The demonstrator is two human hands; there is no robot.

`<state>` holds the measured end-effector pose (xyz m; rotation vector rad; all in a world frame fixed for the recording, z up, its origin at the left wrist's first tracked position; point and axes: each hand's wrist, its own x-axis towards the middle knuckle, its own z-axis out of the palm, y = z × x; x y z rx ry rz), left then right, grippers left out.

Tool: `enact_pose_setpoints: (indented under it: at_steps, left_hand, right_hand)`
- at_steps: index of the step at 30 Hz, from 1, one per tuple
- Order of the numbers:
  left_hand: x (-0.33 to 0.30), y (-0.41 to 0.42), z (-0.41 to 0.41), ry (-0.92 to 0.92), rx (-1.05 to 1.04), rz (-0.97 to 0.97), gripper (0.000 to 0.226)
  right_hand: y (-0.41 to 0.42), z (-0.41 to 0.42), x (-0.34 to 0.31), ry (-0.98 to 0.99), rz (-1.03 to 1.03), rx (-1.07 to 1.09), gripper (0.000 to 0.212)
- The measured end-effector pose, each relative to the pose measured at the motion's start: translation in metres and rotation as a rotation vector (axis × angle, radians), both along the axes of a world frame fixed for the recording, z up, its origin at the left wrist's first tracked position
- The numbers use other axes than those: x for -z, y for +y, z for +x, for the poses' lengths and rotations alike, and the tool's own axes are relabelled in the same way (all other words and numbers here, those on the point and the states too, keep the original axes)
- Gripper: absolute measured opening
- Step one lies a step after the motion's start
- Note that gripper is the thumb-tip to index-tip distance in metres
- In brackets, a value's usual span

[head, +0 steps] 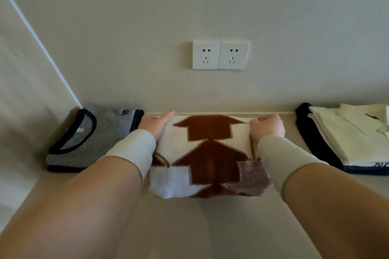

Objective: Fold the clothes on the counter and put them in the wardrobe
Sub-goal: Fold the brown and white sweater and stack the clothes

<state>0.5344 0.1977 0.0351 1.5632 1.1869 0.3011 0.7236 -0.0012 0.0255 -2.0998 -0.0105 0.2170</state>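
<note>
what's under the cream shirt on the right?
The cream shirt lies folded on top of a dark navy garment, whose edge shows along the left and front. White print shows at its front edge. How many pieces make up the pile is hidden, and it runs off frame.

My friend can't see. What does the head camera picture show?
Two hands, left hand flat and right hand curled, press a cream sweater with brown arrows on a counter, between a folded striped shirt and a folded stack.
</note>
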Motion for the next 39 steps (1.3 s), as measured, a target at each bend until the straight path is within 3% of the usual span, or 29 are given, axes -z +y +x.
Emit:
enact_pose_setpoints:
  at_steps: [2, 4, 7, 10, 12, 14, 17, 20, 23, 25, 28, 30, 34, 39]
  left_hand:
    - [0.014, 0.003, 0.005, 0.028, 0.142, -0.222, 0.046]
    - [0.032, 0.009, 0.006, 0.178, 0.234, -0.260, 0.041]
    - [0.054, 0.021, 0.016, 0.328, 0.230, -0.068, 0.056]
    - [0.061, 0.020, 0.028, 0.300, 0.111, 0.079, 0.047]
    - [0.062, 0.016, 0.034, 0.324, 0.075, 0.181, 0.047]
    - [0.057, 0.013, 0.040, 0.366, 0.061, 0.308, 0.048]
    - [0.036, 0.011, 0.053, 0.400, 0.049, 0.630, 0.050]
    - [0.015, -0.010, 0.067, 0.409, 0.368, 0.912, 0.044]
    - [0.031, -0.044, 0.072, 0.658, 0.742, 0.811, 0.064]
    - [0.060, -0.051, 0.065, 0.793, 0.814, 0.760, 0.067]
    - [0.086, -0.038, 0.067, 0.789, 0.764, 0.763, 0.066]
    - [0.088, -0.030, 0.074, 0.799, 0.731, 0.749, 0.066]
    - [0.092, -0.022, 0.089, 0.790, 0.676, 0.735, 0.065]
    - [0.101, -0.004, 0.098, 0.693, 0.602, 0.749, 0.064]
  right_hand:
    - [0.015, 0.014, 0.018, 0.030, -0.083, 0.031, 0.011]
    - [0.026, 0.023, 0.037, 0.091, -0.115, 0.066, 0.026]
    - [0.033, 0.033, 0.054, 0.188, -0.124, 0.085, 0.034]
    - [0.031, 0.035, 0.050, 0.362, -0.024, -0.008, 0.053]
    - [0.027, 0.033, 0.044, 0.481, -0.011, -0.122, 0.052]
    - [0.026, 0.034, 0.043, 0.410, -0.158, -0.234, 0.040]
    - [0.036, 0.037, 0.045, 0.179, -0.278, -0.156, 0.032]
    - [0.052, 0.035, 0.046, 0.131, -0.226, -0.100, 0.038]
    - [0.065, 0.038, 0.046, 0.123, -0.198, -0.118, 0.040]
    - [0.069, 0.037, 0.043, 0.048, -0.284, -0.166, 0.042]
    - [0.070, 0.020, 0.040, -0.370, -0.585, -0.396, 0.048]
    - [0.072, -0.001, 0.041, -0.581, -0.665, -0.642, 0.046]
    - [0.074, -0.010, 0.065, -0.399, -0.734, -0.943, 0.055]
    - [0.087, 0.013, 0.093, -0.322, -0.766, -0.970, 0.058]
